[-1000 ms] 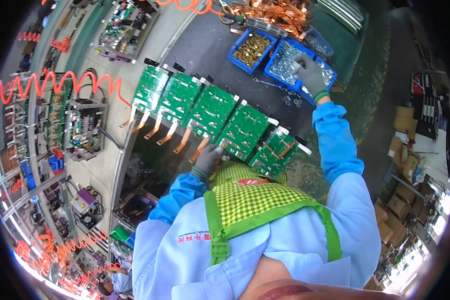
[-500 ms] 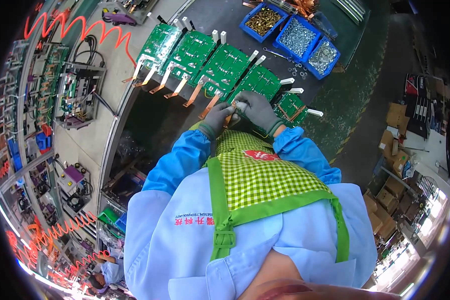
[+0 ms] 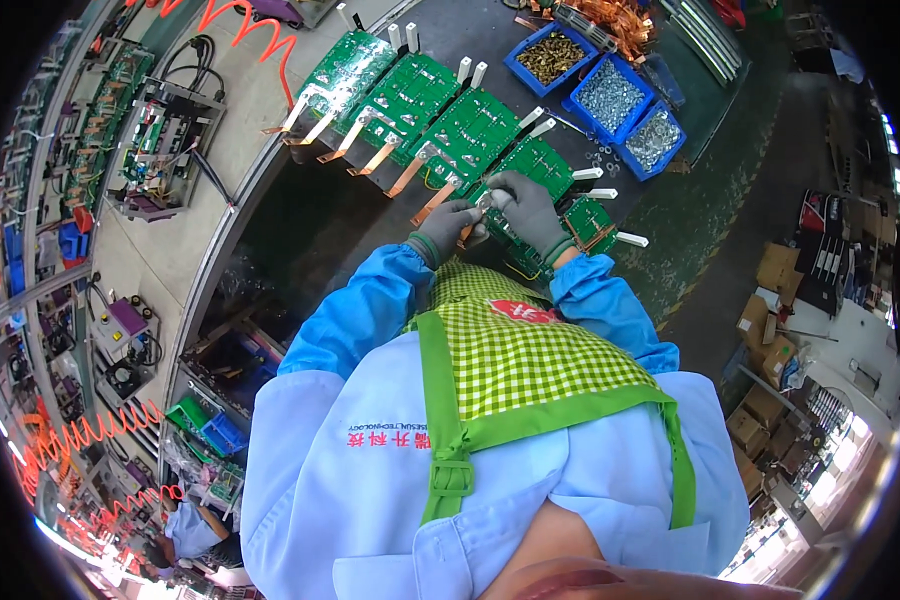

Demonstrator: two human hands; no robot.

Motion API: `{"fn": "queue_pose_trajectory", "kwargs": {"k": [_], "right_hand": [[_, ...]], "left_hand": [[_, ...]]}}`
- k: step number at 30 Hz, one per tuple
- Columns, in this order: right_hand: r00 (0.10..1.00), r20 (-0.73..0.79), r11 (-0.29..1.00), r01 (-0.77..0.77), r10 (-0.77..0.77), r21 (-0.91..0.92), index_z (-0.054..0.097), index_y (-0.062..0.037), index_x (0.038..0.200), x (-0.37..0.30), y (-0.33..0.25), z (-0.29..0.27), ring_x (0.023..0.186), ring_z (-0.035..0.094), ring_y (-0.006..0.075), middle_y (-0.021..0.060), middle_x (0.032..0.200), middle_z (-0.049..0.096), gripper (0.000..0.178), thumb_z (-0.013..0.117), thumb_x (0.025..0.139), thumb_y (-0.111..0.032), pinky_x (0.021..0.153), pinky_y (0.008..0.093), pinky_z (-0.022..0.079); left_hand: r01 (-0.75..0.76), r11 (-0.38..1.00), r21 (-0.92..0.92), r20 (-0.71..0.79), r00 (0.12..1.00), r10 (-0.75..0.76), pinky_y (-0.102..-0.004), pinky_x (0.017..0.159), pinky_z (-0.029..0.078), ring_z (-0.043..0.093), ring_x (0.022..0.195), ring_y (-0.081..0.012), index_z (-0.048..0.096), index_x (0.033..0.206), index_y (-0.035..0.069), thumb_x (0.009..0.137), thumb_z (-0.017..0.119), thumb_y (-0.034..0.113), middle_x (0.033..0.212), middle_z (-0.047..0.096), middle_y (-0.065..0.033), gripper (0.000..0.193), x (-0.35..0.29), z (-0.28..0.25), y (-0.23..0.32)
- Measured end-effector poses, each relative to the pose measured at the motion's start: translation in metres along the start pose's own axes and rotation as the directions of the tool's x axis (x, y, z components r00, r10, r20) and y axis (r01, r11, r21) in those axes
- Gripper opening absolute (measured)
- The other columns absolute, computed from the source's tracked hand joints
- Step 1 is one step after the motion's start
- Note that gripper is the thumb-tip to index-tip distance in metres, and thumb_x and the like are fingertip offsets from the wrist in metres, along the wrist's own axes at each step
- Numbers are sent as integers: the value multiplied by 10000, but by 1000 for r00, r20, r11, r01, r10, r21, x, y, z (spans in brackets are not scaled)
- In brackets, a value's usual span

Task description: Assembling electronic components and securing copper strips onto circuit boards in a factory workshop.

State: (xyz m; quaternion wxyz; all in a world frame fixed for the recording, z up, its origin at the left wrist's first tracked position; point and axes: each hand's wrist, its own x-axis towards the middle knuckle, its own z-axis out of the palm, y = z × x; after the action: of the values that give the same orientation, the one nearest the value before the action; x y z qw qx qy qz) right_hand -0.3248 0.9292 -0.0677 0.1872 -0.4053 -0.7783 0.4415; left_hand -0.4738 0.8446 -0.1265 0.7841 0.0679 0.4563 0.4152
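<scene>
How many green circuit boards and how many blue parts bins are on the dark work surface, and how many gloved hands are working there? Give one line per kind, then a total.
Green circuit boards: 5, in one row with copper strips at their near edges
Blue parts bins: 3, holding small metal parts
Gloved hands: 2, left hand and right hand, both at the fourth board
Total: 10

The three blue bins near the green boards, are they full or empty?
Not empty: each of the three blue bins holds small metal parts, brass-coloured in one, silvery in two. How deep, cannot tell.

A dark workbench (image 3: 270,230) stands on green floor (image 3: 715,215), cardboard boxes (image 3: 770,290) stacked at right.
</scene>
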Motion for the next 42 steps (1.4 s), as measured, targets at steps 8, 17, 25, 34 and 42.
{"fn": "queue_pose_trajectory", "kwargs": {"k": [8,17,25,34,42], "right_hand": [[977,28,879,203,-212,-431,577,-106,840,-9,-5,11,770,572,282,92,846,565,86,556,770,-151,644,376,477],[968,76,925,250,-239,-287,588,-100,864,-12,-1,10,804,571,273,86,886,559,114,583,758,-143,676,365,479],[988,0,947,150,-157,-285,596,-83,832,-11,-5,11,809,543,311,118,874,516,100,589,767,-159,689,384,456],[997,44,879,-28,56,-476,581,-118,900,-9,-21,13,815,555,301,115,910,512,200,574,710,-182,691,398,470],[1000,-24,961,10,-17,-275,575,-114,893,-14,2,10,831,558,291,107,930,511,179,564,756,-228,699,401,464]], "left_hand": [[2,999,-53,-3,1000,-2,-313,719,540,577,690,-136,528,932,-10,887,499,143,815,571,-69,162,1,-1,1],[-20,997,-73,77,997,25,-310,707,540,589,715,-158,526,924,-19,867,509,110,799,578,-81,142,3,-5,-4],[-9,1000,8,-5,1000,9,-295,682,537,599,722,-171,532,922,-41,848,519,81,840,582,-110,143,-4,3,5],[-124,979,162,55,992,117,-261,638,495,576,730,-156,540,944,-1,835,517,117,844,559,-54,162,-15,1,8],[-53,986,156,-4,999,54,-254,629,463,548,682,-136,532,964,28,837,498,68,786,568,-53,137,3,-13,-3]]}}
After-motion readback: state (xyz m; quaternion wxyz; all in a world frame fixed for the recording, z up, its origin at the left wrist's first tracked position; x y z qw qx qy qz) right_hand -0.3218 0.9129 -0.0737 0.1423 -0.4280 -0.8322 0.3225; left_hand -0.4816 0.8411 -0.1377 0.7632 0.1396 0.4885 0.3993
